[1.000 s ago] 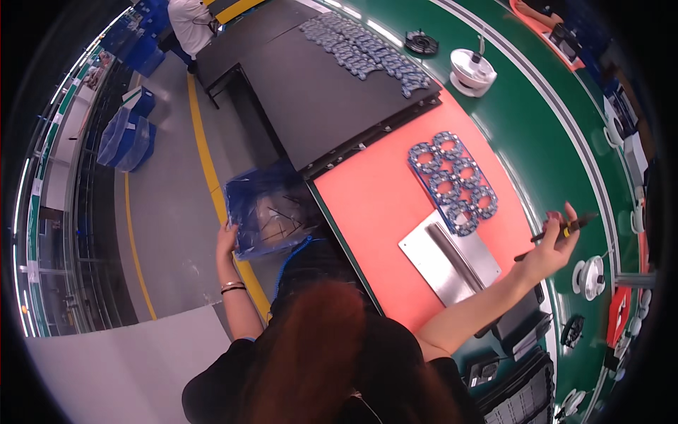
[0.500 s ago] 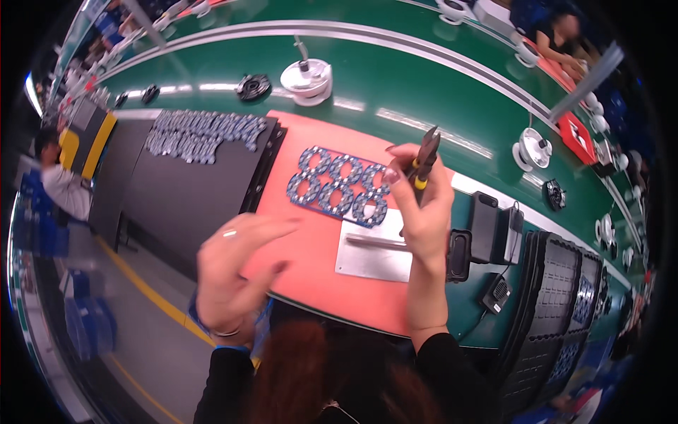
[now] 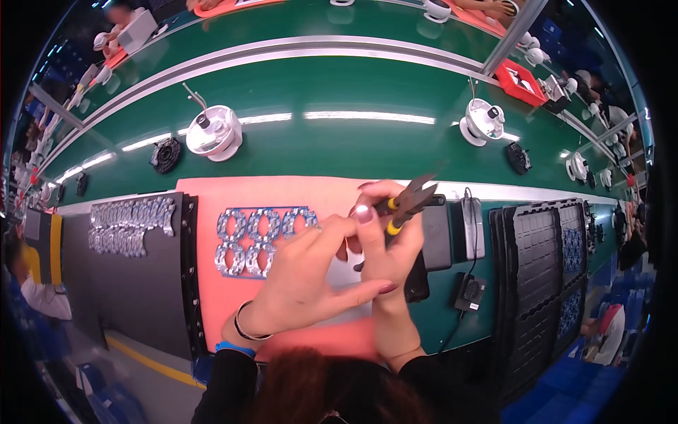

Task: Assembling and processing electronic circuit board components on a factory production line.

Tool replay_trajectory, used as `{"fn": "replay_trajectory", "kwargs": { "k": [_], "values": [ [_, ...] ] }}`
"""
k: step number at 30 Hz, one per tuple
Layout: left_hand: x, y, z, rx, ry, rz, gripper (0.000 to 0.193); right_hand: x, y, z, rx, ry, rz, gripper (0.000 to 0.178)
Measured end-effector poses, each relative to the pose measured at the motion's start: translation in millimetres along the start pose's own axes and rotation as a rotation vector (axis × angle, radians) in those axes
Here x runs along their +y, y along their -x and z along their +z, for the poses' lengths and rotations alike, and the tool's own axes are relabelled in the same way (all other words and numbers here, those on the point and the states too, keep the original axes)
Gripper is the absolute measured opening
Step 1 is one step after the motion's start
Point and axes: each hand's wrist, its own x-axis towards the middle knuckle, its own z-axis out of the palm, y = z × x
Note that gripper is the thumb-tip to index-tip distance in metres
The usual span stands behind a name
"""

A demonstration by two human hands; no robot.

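My right hand (image 3: 388, 244) is closed around a pair of cutting pliers (image 3: 406, 206) with dark jaws, spread apart and pointing up and right, and yellow bands at the handles. My left hand (image 3: 300, 279) meets it over the mat, its fingertips touching or overlapping the right fingers while its thumb stretches out apart. I see nothing held in the left hand, though some fingertips are hidden. Left of the hands lies a panel of ring-shaped circuit boards (image 3: 245, 244), its right part covered by my left hand. A metal plate (image 3: 346, 277) shows partly beneath both hands.
The pink mat (image 3: 205, 191) lies on the green bench. Rows of separated boards (image 3: 134, 219) rest on a black surface (image 3: 141, 297) at left. A phone (image 3: 436, 240), a small black adapter (image 3: 470, 291) and black trays (image 3: 537, 283) stand at right. White fixtures (image 3: 217, 133) sit beyond the mat.
My left hand has moved right and up to meet the right hand, now covering part of the board panel. The pliers have tilted further right. The whole view has turned.
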Motion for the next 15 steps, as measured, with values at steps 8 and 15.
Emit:
{"fn": "replay_trajectory", "kwargs": {
  "k": [8, 15],
  "values": [
    [-32, -3, 5, 0.084, 0.247, -0.045, 0.037, 26, 1, 10, -0.07, -0.021, 0.051, 0.038],
    [-40, -3, 5, 0.155, 0.207, -0.016, 0.024, 33, 2, 15, -0.055, 0.006, 0.076, 0.039]
  ]
}}
